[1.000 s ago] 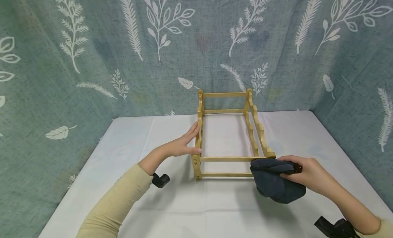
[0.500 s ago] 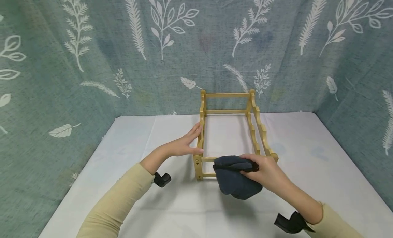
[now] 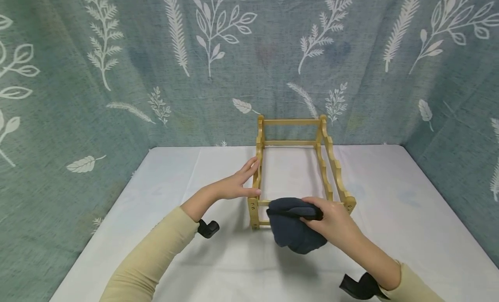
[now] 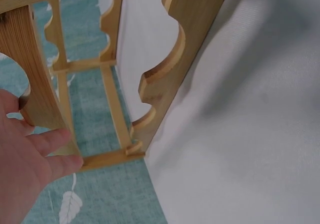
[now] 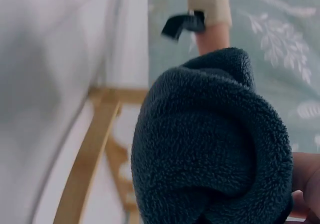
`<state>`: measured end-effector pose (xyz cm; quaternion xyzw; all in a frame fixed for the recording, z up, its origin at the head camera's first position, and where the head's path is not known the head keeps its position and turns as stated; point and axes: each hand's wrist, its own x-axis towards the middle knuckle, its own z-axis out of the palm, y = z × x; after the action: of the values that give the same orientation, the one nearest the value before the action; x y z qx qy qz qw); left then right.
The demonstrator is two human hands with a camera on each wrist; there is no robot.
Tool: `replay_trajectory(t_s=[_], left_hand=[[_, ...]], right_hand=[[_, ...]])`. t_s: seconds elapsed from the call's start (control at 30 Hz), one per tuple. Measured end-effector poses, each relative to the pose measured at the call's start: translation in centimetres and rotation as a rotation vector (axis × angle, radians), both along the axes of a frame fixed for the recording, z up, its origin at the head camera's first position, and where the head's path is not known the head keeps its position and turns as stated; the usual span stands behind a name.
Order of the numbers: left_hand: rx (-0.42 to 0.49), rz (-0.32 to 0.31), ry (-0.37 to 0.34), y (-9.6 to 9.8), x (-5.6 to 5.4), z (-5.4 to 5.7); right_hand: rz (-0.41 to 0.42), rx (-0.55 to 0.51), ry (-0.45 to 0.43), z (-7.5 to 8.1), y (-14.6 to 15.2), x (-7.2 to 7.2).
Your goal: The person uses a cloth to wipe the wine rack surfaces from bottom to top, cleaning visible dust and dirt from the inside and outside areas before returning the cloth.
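A dark blue fuzzy towel (image 5: 200, 144), folded into a thick bundle, hangs in front of the near end of a light wooden rack (image 3: 254, 213). My right hand (image 3: 331, 217) pinches its upper right edge, where a black strip (image 3: 309, 213) shows between thumb and fingers. In the right wrist view the bundle hides most of that hand. My left hand (image 3: 238, 185) rests on the rack's left side, fingers spread and fairly straight along the scalloped side panel (image 4: 165, 68). In the left wrist view its fingertips (image 4: 62, 136) lie on the panel's edge.
The rack stands lengthwise on a white-covered table (image 3: 218, 258), its far end close to the green leaf-print curtain (image 3: 218, 98). Curtain also hangs along both sides. A black strap (image 3: 208, 228) sits at the left wrist, with another black strap (image 3: 360, 287) at the right.
My right hand has carried the towel leftward from the rack's near right corner to in front of its near end, slowing in the last half second. The left hand stays on the rack.
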<state>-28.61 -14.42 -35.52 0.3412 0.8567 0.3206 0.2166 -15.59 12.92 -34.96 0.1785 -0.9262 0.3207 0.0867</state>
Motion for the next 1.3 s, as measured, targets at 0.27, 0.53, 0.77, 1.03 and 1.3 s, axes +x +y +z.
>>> replay_trajectory(t_s=[0.27, 0.53, 0.77, 1.03, 1.3], left_hand=[[0.005, 0.020, 0.007, -0.6, 0.2, -0.1], [-0.002, 0.021, 0.012, -0.8, 0.1, -0.1], [-0.007, 0.022, 0.017, -0.7, 0.1, -0.2], [-0.013, 0.008, 0.011, -0.3, -0.1, 0.0], [-0.031, 0.001, 0.028, -0.1, -0.2, -0.2]], right_hand=[[-0.110, 0.043, -0.061, 0.5, 6.6, 1.6], [-0.102, 0.055, -0.073, 0.7, 8.6, 1.5], [0.020, 0.009, -0.049, 0.7, 5.0, -0.1], [0.158, -0.038, 0.033, -0.1, -0.2, -1.8], [0.297, -0.054, 0.059, 1.1, -3.0, -1.6]])
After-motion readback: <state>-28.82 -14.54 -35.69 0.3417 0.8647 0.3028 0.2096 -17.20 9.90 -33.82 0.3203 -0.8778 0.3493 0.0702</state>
